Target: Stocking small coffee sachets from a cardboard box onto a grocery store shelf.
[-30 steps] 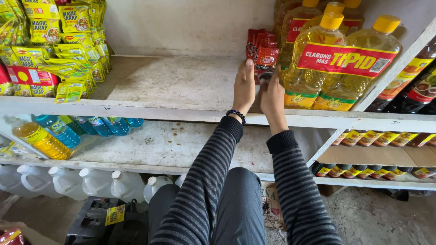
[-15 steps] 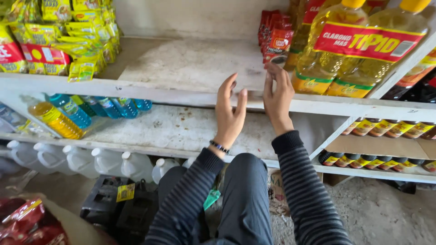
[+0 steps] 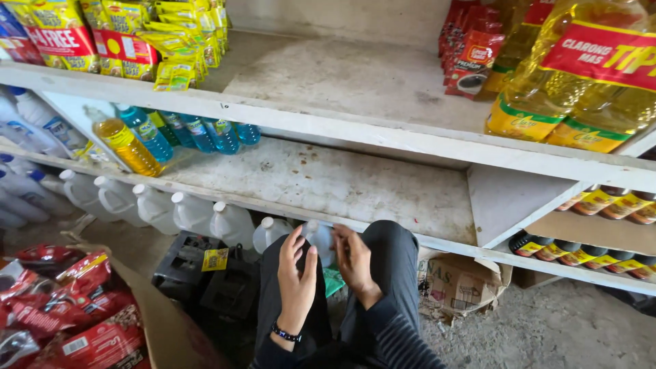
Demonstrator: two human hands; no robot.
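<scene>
My left hand (image 3: 296,283) and my right hand (image 3: 355,260) are low in front of me, over my knees in dark trousers, below the bottom shelf's front edge. Both are empty with fingers apart; the left wrist wears a dark bead bracelet. Between and just beyond them stands a white plastic jug (image 3: 320,240) on the floor under the shelf. Red pouches (image 3: 472,59) stand at the back right of the upper shelf (image 3: 355,78), far from both hands.
Yellow oil bottles (image 3: 567,89) fill the upper shelf's right end, yellow packets (image 3: 171,48) its left. Blue and yellow bottles (image 3: 171,133) lie on the lower shelf (image 3: 328,181). A row of white jugs (image 3: 157,208), a black crate (image 3: 205,273), a box of red pouches (image 3: 75,307) and a carton (image 3: 458,280) sit on the floor.
Both hands have come down from the red pouches on the upper shelf to my knees, holding nothing. The view has tilted downward and to the left.
</scene>
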